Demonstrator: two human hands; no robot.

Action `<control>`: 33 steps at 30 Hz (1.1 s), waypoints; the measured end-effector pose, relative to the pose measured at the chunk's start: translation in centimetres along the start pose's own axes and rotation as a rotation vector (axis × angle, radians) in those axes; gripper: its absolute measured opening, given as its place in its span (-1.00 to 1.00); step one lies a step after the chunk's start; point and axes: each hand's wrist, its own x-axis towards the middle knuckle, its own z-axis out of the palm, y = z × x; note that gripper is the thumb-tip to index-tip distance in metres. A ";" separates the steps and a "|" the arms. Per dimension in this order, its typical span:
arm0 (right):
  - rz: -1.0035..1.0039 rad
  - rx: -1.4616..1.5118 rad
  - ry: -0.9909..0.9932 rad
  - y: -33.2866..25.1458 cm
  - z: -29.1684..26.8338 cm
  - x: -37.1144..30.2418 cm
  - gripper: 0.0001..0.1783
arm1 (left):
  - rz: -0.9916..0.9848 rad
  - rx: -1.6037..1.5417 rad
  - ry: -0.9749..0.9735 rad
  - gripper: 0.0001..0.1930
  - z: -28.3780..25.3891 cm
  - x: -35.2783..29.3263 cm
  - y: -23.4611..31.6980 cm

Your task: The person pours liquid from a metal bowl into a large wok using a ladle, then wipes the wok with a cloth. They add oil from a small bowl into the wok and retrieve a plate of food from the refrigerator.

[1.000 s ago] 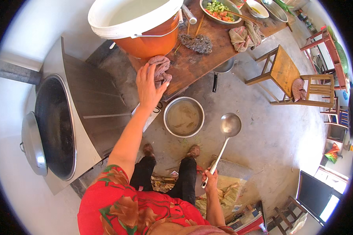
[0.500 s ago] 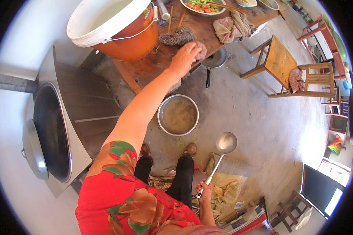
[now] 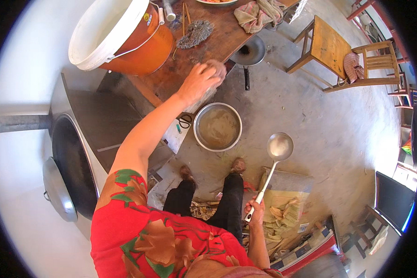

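The left hand (image 3: 198,83) is curled, fingers bent in around a bunched brownish-mauve cloth (image 3: 217,69), at the near edge of a dark-brown wooden table (image 3: 185,60); whether the cloth bears on the wood cannot be told. The wadded grip appears meant to keep the cloth compact under the fingers. The right hand (image 3: 255,209) is closed around the end of a long-handled metal ladle with a pale grip (image 3: 270,177), bowl pointing to 1 o'clock; the end hold presumably keeps the bowl out past the legs. A round silver metal basin of murky liquid (image 3: 197,127) sits on the floor at 9 to 10 o'clock of the ladle bowl, just ahead of the feet, where it hinders a forward step. On the table, an orange bucket with a white rim (image 3: 148,48) at 10 o'clock of the left hand and a tangled grey fibrous clump (image 3: 195,34) at 12 limit the working surface; a crumpled checked towel (image 3: 258,15) lies at 1 to 2. A dark round pan with a black handle (image 3: 250,52) occupies the floor at 1 o'clock of the basin.
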 end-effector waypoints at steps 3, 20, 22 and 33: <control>-0.012 -0.027 -0.026 -0.3 0.3 -0.4 -0.71 | -0.006 0.011 -0.069 -0.61 0.1 -2.4 -0.1; -0.128 -0.332 -0.278 -4.2 1.8 -2.0 -0.66 | -0.212 -0.059 0.121 -0.53 2.8 3.8 -0.9; -0.241 -0.394 -0.265 -5.0 2.7 -1.6 -0.67 | -0.237 -0.012 0.089 -0.56 2.0 1.4 -0.4; -0.708 -0.877 -0.080 -10.5 9.4 -0.8 -0.66 | -0.358 0.035 0.084 -0.61 -1.9 -11.1 3.0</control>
